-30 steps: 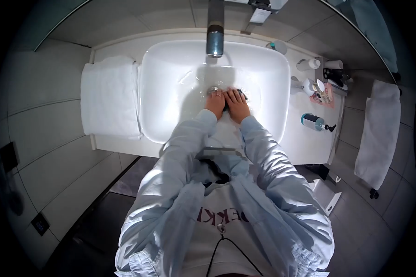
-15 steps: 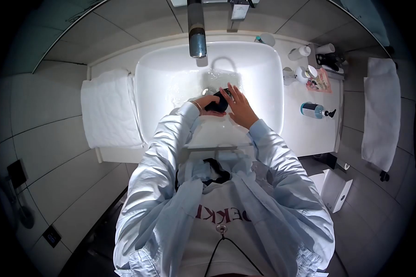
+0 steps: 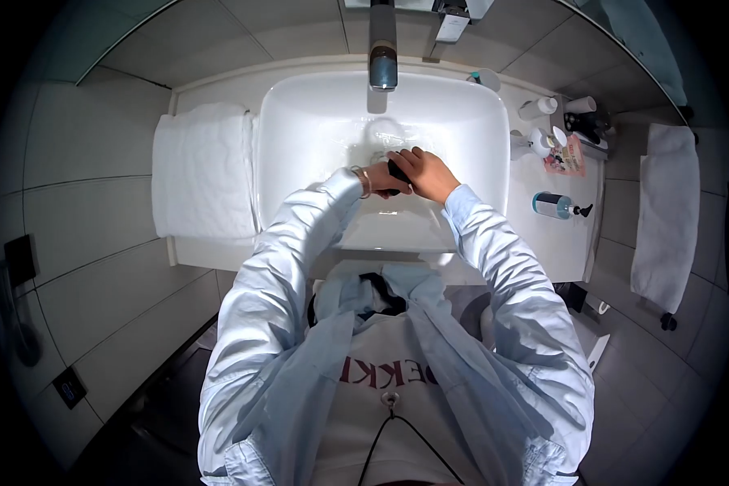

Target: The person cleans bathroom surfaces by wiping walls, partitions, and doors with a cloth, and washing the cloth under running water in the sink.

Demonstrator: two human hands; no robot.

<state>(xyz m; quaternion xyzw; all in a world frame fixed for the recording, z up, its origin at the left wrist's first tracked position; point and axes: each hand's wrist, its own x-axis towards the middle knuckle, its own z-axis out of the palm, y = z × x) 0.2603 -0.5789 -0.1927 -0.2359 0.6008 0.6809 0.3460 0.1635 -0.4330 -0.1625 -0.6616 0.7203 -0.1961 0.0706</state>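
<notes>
Low over the sink [image 3: 300, 105], both hands meet around a small black cylindrical object [image 3: 394, 171], mostly covered by fingers; its exact kind cannot be made out. My left hand [image 3: 375, 178], with a bracelet at the wrist, is closed around it from the left. From the right, my right hand [image 3: 429, 174] has its fingers curled over the object's top. Above and beyond the hands hangs the faucet [image 3: 384, 69]. Shallow water or wet shine shows on the basin floor near the drain, which the hands partly hide.
Folded white towels [image 3: 202, 174] lie left of the sink. On the right counter are a blue pump bottle [image 3: 552, 205], a white bottle [image 3: 537, 108], a white pump bottle [image 3: 540, 143] and a pink packet [image 3: 565, 155]. Another towel [image 3: 668, 215] hangs at far right.
My right hand has gone from outstretched fingers beside the black object to fingers curled over it. The view has shifted, so the sink and faucet appear farther right.
</notes>
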